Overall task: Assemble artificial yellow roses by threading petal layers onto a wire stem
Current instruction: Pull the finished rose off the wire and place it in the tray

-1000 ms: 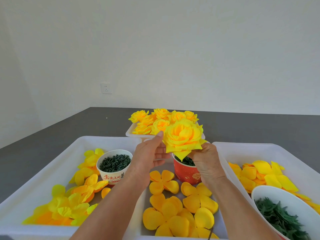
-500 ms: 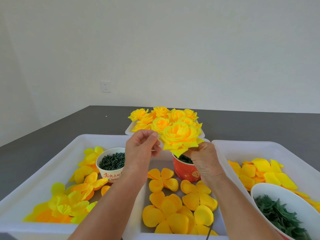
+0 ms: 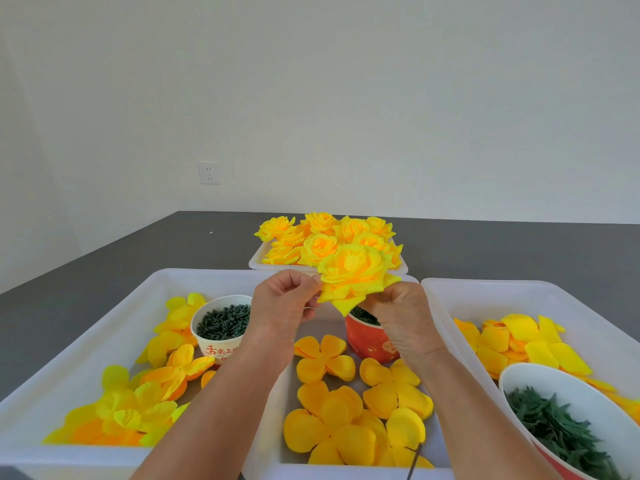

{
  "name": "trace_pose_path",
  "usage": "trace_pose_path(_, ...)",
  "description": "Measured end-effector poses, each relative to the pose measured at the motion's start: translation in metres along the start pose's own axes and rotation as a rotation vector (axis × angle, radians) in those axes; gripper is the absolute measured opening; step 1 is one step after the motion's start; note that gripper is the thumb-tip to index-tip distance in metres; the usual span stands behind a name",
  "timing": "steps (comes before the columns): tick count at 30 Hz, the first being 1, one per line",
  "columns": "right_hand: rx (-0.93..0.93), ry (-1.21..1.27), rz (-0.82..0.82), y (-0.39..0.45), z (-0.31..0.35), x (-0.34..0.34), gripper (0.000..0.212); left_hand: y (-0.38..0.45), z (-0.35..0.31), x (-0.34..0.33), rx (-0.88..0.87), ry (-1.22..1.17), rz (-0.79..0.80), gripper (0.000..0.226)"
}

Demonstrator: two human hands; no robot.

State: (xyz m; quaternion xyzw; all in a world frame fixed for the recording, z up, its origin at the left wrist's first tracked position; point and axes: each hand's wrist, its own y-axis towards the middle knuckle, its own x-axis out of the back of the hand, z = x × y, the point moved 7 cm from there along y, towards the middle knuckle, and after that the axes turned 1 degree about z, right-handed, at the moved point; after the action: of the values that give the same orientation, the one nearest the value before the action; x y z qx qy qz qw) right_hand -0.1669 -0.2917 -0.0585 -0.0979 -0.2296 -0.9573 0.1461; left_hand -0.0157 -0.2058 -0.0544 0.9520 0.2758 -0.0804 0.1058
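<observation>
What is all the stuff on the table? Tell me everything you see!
rose being made: one, yellow, held up in the middle
finished roses: a pile, yellow, in the far white tray
big trays: three, white, side by side in front
loose petal layers: many, yellow and orange, lying in all three trays
white cup: one, full of dark green bits, left tray
red cup: one, dark green bits inside, middle tray
white bowl: one, full of green leaves, right tray
wall socket: one, white, on the wall
hands: left hand and right hand, both holding the rose
</observation>
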Motion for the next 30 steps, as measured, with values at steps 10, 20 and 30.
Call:
trace_pose_path(10, 0.115, -0.046, 0.079, -0.002, 0.015, -0.004, 0.015, 0.001, 0.011, 0.001, 0.172, -0.151, -0.014, 0.013)
trace_pose_path(20, 0.025, 0.107, 0.231, -0.007, 0.01, -0.016, 0.013, 0.0, -0.002, 0.009, 0.031, -0.015, -0.114, 0.02)
trace_pose_path(30, -0.024, 0.052, 0.092, -0.001, -0.003, -0.007, 0.01, -0.001, -0.001, 0.003, 0.043, 0.024, -0.025, 0.01)
